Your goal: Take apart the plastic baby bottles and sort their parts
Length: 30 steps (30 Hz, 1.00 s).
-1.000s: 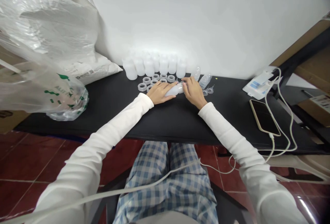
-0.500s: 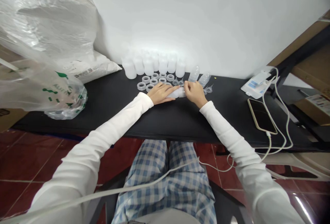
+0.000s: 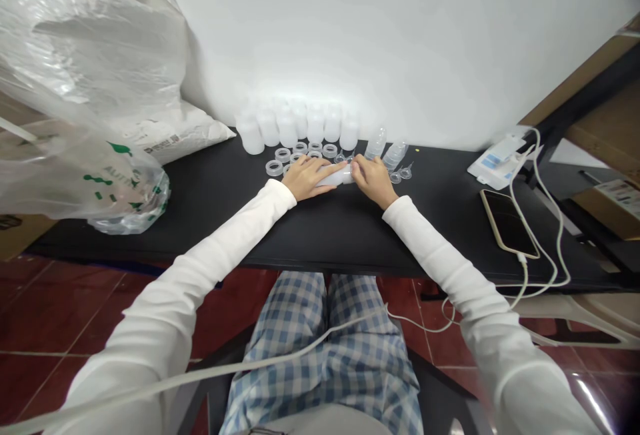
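Beneath the left hand [image 3: 307, 178] and right hand [image 3: 375, 179], a black table [image 3: 320, 238]

Beyond the left hand stand white bottles [image 3: 315, 127]. Curled narrow, that hand holds the gripped bottle [image 3: 339, 177] on its side; the right hand's bent fingers pinch its other end. Just past the right hand are two clear domes [image 3: 376, 143]; past the left, ring collars [image 3: 274, 168]; beside the right, small clear pointed pieces [image 3: 405, 172].

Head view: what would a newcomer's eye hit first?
Probably the left hand and right hand at mid-table, the left holding a whitish bottle sideways, the right at its right end. Next, the upright white bottles along the wall, behind the rings. The big bag at upper left also stands out.
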Available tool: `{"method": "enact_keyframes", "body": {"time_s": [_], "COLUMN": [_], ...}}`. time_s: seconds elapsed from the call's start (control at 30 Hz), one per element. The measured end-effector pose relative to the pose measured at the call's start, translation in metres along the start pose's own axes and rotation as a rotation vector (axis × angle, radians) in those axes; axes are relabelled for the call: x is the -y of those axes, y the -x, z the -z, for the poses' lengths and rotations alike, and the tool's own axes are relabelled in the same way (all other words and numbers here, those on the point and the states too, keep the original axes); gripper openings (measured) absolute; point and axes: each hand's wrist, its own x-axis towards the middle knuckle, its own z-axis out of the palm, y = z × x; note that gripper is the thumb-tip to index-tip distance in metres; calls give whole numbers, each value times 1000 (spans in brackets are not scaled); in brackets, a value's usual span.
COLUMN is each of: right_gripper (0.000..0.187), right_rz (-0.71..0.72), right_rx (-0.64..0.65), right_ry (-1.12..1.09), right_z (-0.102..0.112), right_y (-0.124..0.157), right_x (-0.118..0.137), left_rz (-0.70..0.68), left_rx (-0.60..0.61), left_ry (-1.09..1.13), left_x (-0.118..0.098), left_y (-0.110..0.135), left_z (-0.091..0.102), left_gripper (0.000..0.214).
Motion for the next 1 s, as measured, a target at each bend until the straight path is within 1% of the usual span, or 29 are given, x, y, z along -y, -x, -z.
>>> {"method": "enact_keyframes", "body": {"time_s": [0.13, 0.23, 0.33, 0.43, 0.5, 0.57, 0.67, 0.73, 0.83, 0.93, 1.0], "right_gripper": [40, 44, 46, 47, 47, 46, 47, 50, 59, 69, 74], "right_rz": [-41, -50, -71, -71, -58, -60, -53, 11, 186, 328, 369], "right_rx": [-31, -75, -113, -126, -149, -191, -211, -188, -137, -99, -109], "right_ry": [44, 53, 13, -92, -192, -319, -487, -494, -390, -298, -261], "right_z": [-1, -1, -2, -2, -4, -6, -10, -13, -16, -19, -21], "right_y": [-1, 0, 1, 3, 4, 5, 7, 8, 9, 8, 7], "right_x": [-1, -2, -3, -3, -3, -3, -3, -2, 3, 11, 16], "left_rz": [29, 47, 54, 69, 103, 171, 303, 381, 525, 641, 635], "left_rx": [-12, 29, 68, 80, 78, 56, -36, -122, -206, -196, -153], "left_ry": [0, -4, 6, 30, 52, 98, 268, 447, 700, 868, 968], "left_x": [-5, -7, -9, -9, -9, -7, -5, -3, -6, -14, -20], "left_y": [-1, -1, -2, -3, -3, -3, -3, -2, -2, -4, -5], "left_z": [2, 4, 5, 6, 6, 6, 5, 2, -7, -14, -14], "left_gripper": [55, 55, 55, 56, 56, 59, 69, 76, 75, 69, 69]}}
